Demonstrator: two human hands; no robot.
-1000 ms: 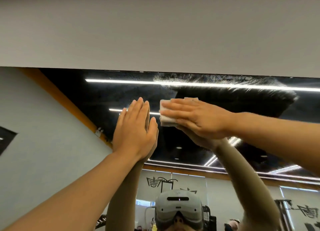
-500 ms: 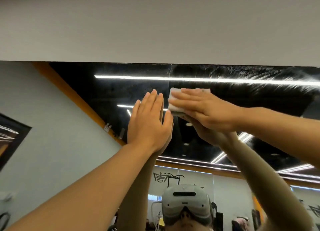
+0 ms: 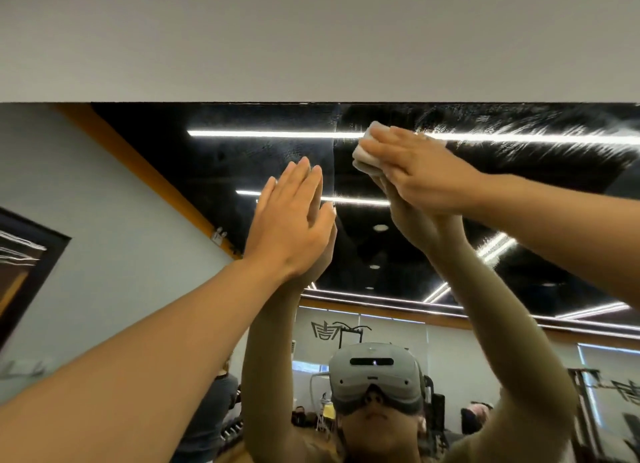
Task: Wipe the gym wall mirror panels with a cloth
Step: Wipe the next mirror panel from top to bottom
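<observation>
The wall mirror (image 3: 221, 171) fills the lower part of the view, and its top edge meets a grey wall band. My right hand (image 3: 419, 171) presses a folded white cloth (image 3: 365, 150) flat against the glass near the top edge. Most of the cloth is hidden under my fingers. My left hand (image 3: 291, 220) lies flat on the mirror with fingers together, lower and to the left of the cloth, holding nothing. A vertical seam between mirror panels (image 3: 334, 157) runs between the two hands. Streaky smears show on the glass to the right of the cloth.
The grey wall band (image 3: 311, 39) sits above the mirror. The mirror reflects my arms, a headset, light strips on a dark ceiling, an orange trim line and gym equipment with people far behind.
My right hand has slid the cloth up and to the right, across the panel seam, closer to the mirror's top edge. My left hand has stayed flat on the glass.
</observation>
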